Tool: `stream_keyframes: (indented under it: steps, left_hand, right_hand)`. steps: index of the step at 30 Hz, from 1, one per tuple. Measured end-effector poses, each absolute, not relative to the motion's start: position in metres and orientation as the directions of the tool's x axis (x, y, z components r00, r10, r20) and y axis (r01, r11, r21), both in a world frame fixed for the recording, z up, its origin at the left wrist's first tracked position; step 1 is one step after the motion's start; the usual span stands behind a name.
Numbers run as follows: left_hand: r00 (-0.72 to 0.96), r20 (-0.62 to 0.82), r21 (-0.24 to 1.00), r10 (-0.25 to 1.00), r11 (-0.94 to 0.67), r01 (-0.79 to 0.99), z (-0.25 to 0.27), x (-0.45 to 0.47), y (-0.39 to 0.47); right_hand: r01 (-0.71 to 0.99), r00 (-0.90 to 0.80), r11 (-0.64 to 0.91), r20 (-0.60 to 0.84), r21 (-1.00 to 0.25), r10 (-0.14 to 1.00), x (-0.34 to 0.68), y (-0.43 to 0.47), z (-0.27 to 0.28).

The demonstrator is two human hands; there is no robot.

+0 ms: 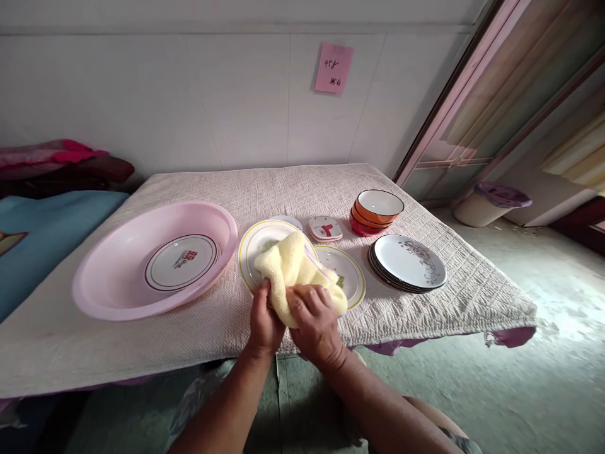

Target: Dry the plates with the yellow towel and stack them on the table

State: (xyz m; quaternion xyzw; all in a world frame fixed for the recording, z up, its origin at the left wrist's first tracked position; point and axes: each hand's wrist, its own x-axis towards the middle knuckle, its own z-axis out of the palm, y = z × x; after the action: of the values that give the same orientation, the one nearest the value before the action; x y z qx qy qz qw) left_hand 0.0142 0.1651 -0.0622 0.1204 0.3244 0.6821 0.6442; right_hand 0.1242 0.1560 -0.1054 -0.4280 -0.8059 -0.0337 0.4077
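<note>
A white plate with a yellow rim (250, 252) is tilted up above the table, its lower part covered by a pale yellow towel (293, 258). My left hand (265, 318) is closed at the plate's lower edge, thumb against the towel; its other fingers are hidden behind. With curled fingers, my right hand (317, 320) grips the bunched towel against the plate's right side. Just behind, a second yellow-rimmed plate (354, 280) with a green leaf pattern lies on the table, partly hidden by the towel.
A pink basin (108, 252) with red-patterned plates (182, 265) stands left. At right are stacked orange and red bowls (378, 211) and dark-rimmed plates (401, 261). Small square dishes (325, 228) and a white dish (288, 221) sit behind. A quilted cloth (472, 302) covers the table.
</note>
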Motion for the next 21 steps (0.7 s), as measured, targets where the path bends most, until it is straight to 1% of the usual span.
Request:
stream_keyframes:
  steps: [3,6,9,12,16,19,21]
  left_hand:
    - [-0.074,-0.31,0.567,0.948,0.122,-0.815,-0.081,0.015,0.168]
    - [-0.076,-0.264,0.58,0.962,0.095,-0.809,-0.091,-0.002,0.176]
    - [-0.108,-0.228,0.63,0.968,0.062,-0.774,-0.08,-0.02,0.18]
    - [-0.143,-0.223,0.662,0.964,0.042,-0.749,-0.06,-0.02,0.175]
    - [-0.134,-0.241,0.615,0.961,0.045,-0.787,-0.055,0.004,0.164]
    - [-0.076,-0.306,0.567,0.949,0.118,-0.815,-0.072,0.013,0.163]
    - [-0.065,-0.323,0.566,0.944,0.138,-0.813,-0.084,0.007,0.166]
  right_hand:
    - [0.697,-0.309,0.654,0.7,-0.293,0.643,0.108,0.147,-0.092]
    - [0.698,-0.349,0.679,0.719,-0.23,0.602,0.118,0.153,-0.081]
    - [0.74,-0.346,0.65,0.729,-0.176,0.591,0.143,0.17,-0.084]
    - [0.757,-0.311,0.62,0.72,-0.207,0.621,0.156,0.179,-0.098]
    - [0.734,-0.296,0.615,0.68,-0.288,0.671,0.134,0.164,-0.109]
    - [0.701,-0.297,0.644,0.696,-0.306,0.654,0.114,0.15,-0.099]
    - [0.688,-0.315,0.672,0.72,-0.276,0.618,0.113,0.148,-0.089]
